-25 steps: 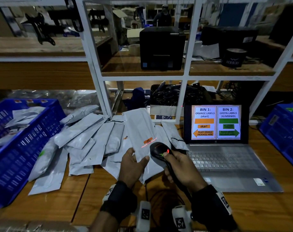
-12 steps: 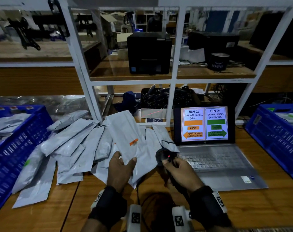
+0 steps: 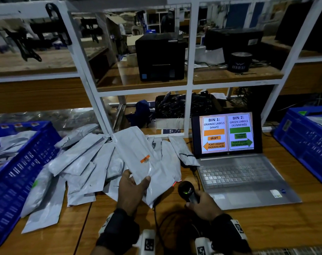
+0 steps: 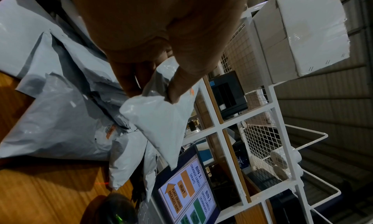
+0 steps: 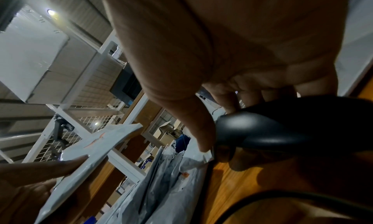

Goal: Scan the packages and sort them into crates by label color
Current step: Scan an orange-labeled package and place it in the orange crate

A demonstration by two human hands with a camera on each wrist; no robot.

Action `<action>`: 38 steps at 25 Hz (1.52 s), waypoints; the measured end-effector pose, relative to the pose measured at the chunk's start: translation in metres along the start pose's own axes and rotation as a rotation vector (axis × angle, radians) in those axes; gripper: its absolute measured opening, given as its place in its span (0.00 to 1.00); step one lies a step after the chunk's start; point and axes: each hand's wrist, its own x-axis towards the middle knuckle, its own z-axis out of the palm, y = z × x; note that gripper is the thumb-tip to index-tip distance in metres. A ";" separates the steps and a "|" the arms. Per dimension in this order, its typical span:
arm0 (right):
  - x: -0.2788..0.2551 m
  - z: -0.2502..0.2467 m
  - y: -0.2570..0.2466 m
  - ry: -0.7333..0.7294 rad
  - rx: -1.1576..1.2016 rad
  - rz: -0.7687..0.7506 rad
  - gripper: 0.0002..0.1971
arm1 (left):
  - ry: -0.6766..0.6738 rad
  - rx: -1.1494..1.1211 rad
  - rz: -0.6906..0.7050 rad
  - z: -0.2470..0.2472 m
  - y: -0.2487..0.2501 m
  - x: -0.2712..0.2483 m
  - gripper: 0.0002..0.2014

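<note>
Left hand (image 3: 132,188) is pinching a gray pkg (image 3: 136,155) w/ an orange label (image 3: 145,159) by its near edge, tilted up over the pile (image 3: 86,162) at 12 o'clock on the bench (image 3: 248,227). Right hand (image 3: 202,205) is gripping 1 black scanner (image 3: 186,192); handle hidden in the fist. 2 blue crates, left crate (image 3: 26,162) at 9 and right crate (image 3: 307,137) at 3, are both running off-frame. Pile count is hard to make out.

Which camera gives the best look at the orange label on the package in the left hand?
The head view: the orange label faces the camera, whole, barcode visible, on the package held by the left hand. The left wrist view shows only a sliver beside the thumb; the right wrist view shows it edge-on and blurred.
</note>
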 end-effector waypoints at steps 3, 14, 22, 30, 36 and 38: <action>-0.002 -0.001 0.004 0.020 0.043 0.004 0.15 | -0.038 0.032 -0.010 0.002 0.001 0.002 0.20; -0.018 0.011 -0.062 0.390 -0.192 -0.181 0.26 | -0.013 -0.062 -0.013 -0.024 0.005 0.009 0.24; -0.030 0.107 -0.189 0.067 0.094 -0.355 0.24 | -0.009 -0.120 0.063 -0.128 0.033 0.022 0.31; -0.028 0.250 -0.278 0.054 0.297 -0.482 0.25 | 0.137 -0.139 0.128 -0.307 0.082 0.057 0.25; -0.035 0.310 -0.349 0.131 0.227 -0.552 0.19 | 0.386 -0.199 0.145 -0.424 0.120 0.089 0.47; -0.033 0.323 -0.376 0.126 0.167 -0.585 0.14 | 0.434 -0.166 0.155 -0.447 0.135 0.094 0.48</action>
